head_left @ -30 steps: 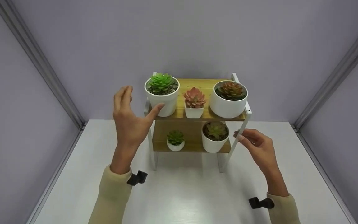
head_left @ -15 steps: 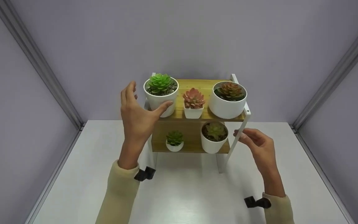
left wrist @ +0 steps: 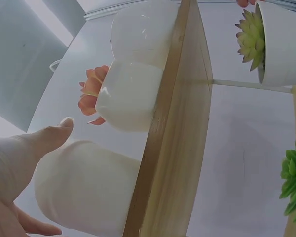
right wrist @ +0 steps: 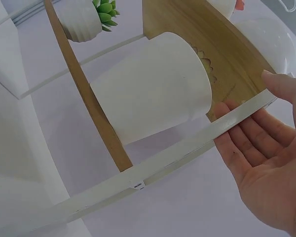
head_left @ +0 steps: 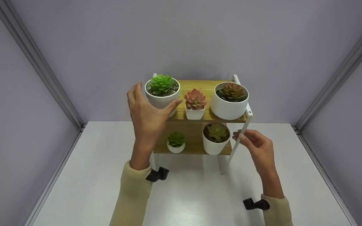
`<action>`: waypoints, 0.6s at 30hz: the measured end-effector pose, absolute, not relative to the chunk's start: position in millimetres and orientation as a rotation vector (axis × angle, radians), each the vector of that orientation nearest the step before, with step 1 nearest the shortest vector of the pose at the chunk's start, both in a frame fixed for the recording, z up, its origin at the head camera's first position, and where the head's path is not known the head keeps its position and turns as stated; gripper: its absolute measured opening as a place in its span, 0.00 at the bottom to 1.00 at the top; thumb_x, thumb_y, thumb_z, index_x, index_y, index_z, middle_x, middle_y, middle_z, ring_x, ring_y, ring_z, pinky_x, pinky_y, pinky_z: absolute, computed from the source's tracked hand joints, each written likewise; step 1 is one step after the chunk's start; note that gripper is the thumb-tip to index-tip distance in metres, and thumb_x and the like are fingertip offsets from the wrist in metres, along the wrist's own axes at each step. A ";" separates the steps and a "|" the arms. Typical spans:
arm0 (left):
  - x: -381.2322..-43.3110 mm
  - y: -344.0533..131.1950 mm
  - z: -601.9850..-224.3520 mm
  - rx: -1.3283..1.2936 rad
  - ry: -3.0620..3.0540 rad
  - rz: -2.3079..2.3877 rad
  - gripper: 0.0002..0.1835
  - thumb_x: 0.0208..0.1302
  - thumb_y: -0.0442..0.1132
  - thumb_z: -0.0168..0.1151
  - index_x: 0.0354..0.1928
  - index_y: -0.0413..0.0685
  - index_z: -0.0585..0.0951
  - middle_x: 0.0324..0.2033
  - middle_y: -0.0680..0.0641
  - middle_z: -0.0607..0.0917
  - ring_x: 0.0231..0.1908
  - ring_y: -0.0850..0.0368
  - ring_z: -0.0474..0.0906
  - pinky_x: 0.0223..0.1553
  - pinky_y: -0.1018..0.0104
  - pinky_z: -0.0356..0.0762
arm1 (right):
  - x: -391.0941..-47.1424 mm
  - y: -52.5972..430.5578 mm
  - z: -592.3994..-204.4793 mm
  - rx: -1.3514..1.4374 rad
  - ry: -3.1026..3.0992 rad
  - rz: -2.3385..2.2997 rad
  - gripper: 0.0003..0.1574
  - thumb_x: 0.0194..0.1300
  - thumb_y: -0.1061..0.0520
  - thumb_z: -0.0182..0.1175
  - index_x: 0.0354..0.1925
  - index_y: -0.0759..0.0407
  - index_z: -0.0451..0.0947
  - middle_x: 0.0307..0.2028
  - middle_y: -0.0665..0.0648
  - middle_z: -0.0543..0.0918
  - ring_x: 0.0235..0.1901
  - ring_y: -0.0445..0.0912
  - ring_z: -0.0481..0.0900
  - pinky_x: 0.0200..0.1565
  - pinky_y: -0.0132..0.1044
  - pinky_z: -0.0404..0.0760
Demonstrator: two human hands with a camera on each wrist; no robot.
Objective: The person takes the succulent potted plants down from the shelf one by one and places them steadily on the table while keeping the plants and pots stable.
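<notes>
A white two-tier plant stand with wooden shelves holds several potted succulents. My left hand is spread around the white pot with the bright green succulent at the upper left; the thumb crosses its front and the fingers are at its left side. In the left wrist view the thumb lies beside that pot. At the stand's right leg, my right hand grips, fingers behind the leg and thumb on the other side. Its fingertips are close to the lower white pot.
The upper shelf also bears a pink succulent in a small square pot and a reddish succulent in a wide white pot. Below stand a small green succulent and a larger potted one. Grey walls enclose the white table.
My left hand has moved right, closer around the bright green succulent's pot, its thumb now farther across the front. The right hand stays at the stand's leg. The pots have not moved.
</notes>
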State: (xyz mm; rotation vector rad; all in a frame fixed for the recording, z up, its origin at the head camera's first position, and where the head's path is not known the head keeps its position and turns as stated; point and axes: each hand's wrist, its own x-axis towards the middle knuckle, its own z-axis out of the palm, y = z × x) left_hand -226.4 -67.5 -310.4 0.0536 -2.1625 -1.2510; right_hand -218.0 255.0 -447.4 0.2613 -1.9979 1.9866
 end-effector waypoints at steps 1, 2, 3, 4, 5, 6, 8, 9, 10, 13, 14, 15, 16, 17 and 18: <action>-226.5 -66.6 -310.1 0.060 -2.157 -1.265 0.64 0.49 0.60 0.85 0.78 0.33 0.60 0.73 0.31 0.65 0.74 0.37 0.66 0.74 0.41 0.70 | -218.3 254.2 -447.8 0.257 -1.994 1.988 0.15 0.73 0.64 0.65 0.54 0.72 0.83 0.44 0.54 0.93 0.47 0.50 0.93 0.59 0.39 0.87; -226.4 -65.6 -309.8 0.063 -2.151 -1.278 0.64 0.49 0.59 0.85 0.79 0.33 0.60 0.73 0.31 0.65 0.73 0.37 0.67 0.74 0.41 0.70 | -218.7 253.3 -448.2 0.253 -1.998 1.979 0.15 0.72 0.64 0.66 0.53 0.72 0.83 0.43 0.54 0.93 0.47 0.50 0.93 0.59 0.39 0.87; -226.4 -64.7 -309.6 0.068 -2.147 -1.289 0.63 0.50 0.58 0.85 0.79 0.32 0.59 0.73 0.31 0.65 0.73 0.37 0.67 0.73 0.41 0.71 | -219.2 252.4 -448.6 0.248 -2.001 1.969 0.15 0.72 0.63 0.66 0.53 0.71 0.84 0.43 0.54 0.94 0.46 0.49 0.93 0.59 0.39 0.87; -226.6 -63.5 -309.5 0.072 -2.144 -1.299 0.63 0.51 0.57 0.84 0.79 0.32 0.59 0.73 0.31 0.64 0.73 0.37 0.68 0.73 0.41 0.71 | -219.7 251.9 -448.9 0.242 -2.003 1.961 0.14 0.72 0.62 0.66 0.52 0.71 0.84 0.42 0.53 0.94 0.46 0.49 0.93 0.59 0.39 0.87; -226.6 -62.2 -309.3 0.077 -2.143 -1.309 0.62 0.52 0.56 0.84 0.79 0.32 0.58 0.73 0.31 0.64 0.73 0.37 0.68 0.73 0.41 0.71 | -220.1 251.4 -449.3 0.232 -2.007 1.952 0.14 0.73 0.62 0.66 0.52 0.70 0.85 0.42 0.53 0.94 0.46 0.48 0.93 0.58 0.38 0.87; -226.5 -60.7 -309.2 0.079 -2.142 -1.320 0.62 0.53 0.55 0.84 0.79 0.33 0.57 0.74 0.31 0.64 0.73 0.37 0.68 0.73 0.41 0.72 | -220.5 251.0 -449.7 0.223 -2.008 1.944 0.14 0.73 0.61 0.66 0.51 0.69 0.85 0.41 0.53 0.94 0.45 0.48 0.93 0.57 0.37 0.87; -226.5 -57.4 -308.9 0.085 -2.142 -1.335 0.62 0.54 0.53 0.83 0.80 0.33 0.56 0.74 0.31 0.64 0.73 0.37 0.69 0.72 0.41 0.73 | -221.2 250.4 -450.4 0.205 -2.013 1.928 0.14 0.74 0.59 0.65 0.51 0.68 0.86 0.41 0.52 0.94 0.44 0.45 0.93 0.57 0.36 0.87; -226.6 -55.7 -308.8 0.090 -2.143 -1.340 0.62 0.54 0.53 0.83 0.80 0.33 0.56 0.74 0.31 0.64 0.73 0.37 0.69 0.72 0.41 0.72 | -221.4 250.3 -450.7 0.197 -2.006 1.930 0.14 0.75 0.58 0.65 0.50 0.68 0.86 0.40 0.52 0.94 0.44 0.45 0.93 0.56 0.36 0.87; -226.6 -53.9 -308.6 0.094 -2.139 -1.345 0.62 0.54 0.52 0.83 0.80 0.33 0.55 0.74 0.31 0.64 0.73 0.37 0.69 0.72 0.41 0.73 | -221.6 250.2 -451.1 0.189 -1.999 1.933 0.14 0.75 0.58 0.65 0.50 0.69 0.86 0.40 0.52 0.94 0.43 0.45 0.93 0.56 0.36 0.88; -227.4 -49.3 -308.0 0.116 -2.115 -1.357 0.62 0.53 0.50 0.84 0.80 0.33 0.55 0.74 0.31 0.65 0.73 0.37 0.68 0.73 0.41 0.72 | -222.1 249.8 -451.6 0.177 -1.983 1.941 0.15 0.76 0.58 0.64 0.50 0.70 0.86 0.40 0.52 0.94 0.43 0.45 0.93 0.56 0.36 0.88; -227.7 -48.0 -307.8 0.126 -2.103 -1.360 0.63 0.53 0.50 0.84 0.80 0.33 0.54 0.74 0.31 0.64 0.74 0.37 0.68 0.73 0.42 0.71 | -222.4 249.7 -451.9 0.175 -1.979 1.943 0.15 0.76 0.58 0.64 0.50 0.71 0.86 0.39 0.52 0.94 0.43 0.45 0.93 0.56 0.36 0.88; -228.0 -46.8 -307.6 0.136 -2.089 -1.365 0.63 0.53 0.50 0.84 0.81 0.34 0.54 0.75 0.31 0.64 0.74 0.38 0.67 0.73 0.42 0.71 | -222.6 249.6 -452.0 0.173 -1.977 1.946 0.16 0.76 0.57 0.64 0.50 0.71 0.85 0.39 0.52 0.94 0.43 0.45 0.93 0.56 0.36 0.88; -228.5 -45.7 -307.4 0.147 -2.075 -1.369 0.64 0.52 0.50 0.85 0.81 0.34 0.53 0.75 0.31 0.64 0.74 0.38 0.66 0.74 0.42 0.70 | -222.8 249.5 -452.1 0.172 -1.974 1.948 0.16 0.76 0.57 0.64 0.50 0.71 0.85 0.39 0.52 0.94 0.43 0.45 0.93 0.56 0.36 0.88; -228.8 -44.7 -307.2 0.158 -2.064 -1.375 0.64 0.52 0.50 0.85 0.81 0.34 0.53 0.75 0.31 0.63 0.75 0.38 0.66 0.74 0.42 0.69 | -222.9 249.5 -452.1 0.173 -1.972 1.952 0.17 0.76 0.57 0.64 0.50 0.72 0.85 0.40 0.52 0.94 0.43 0.45 0.93 0.56 0.36 0.88; -229.1 -43.7 -307.1 0.166 -2.054 -1.382 0.65 0.51 0.50 0.85 0.81 0.34 0.52 0.75 0.31 0.63 0.75 0.38 0.65 0.75 0.42 0.68 | -222.9 249.5 -452.2 0.172 -1.969 1.956 0.18 0.76 0.57 0.64 0.50 0.73 0.85 0.40 0.52 0.93 0.43 0.45 0.93 0.56 0.36 0.88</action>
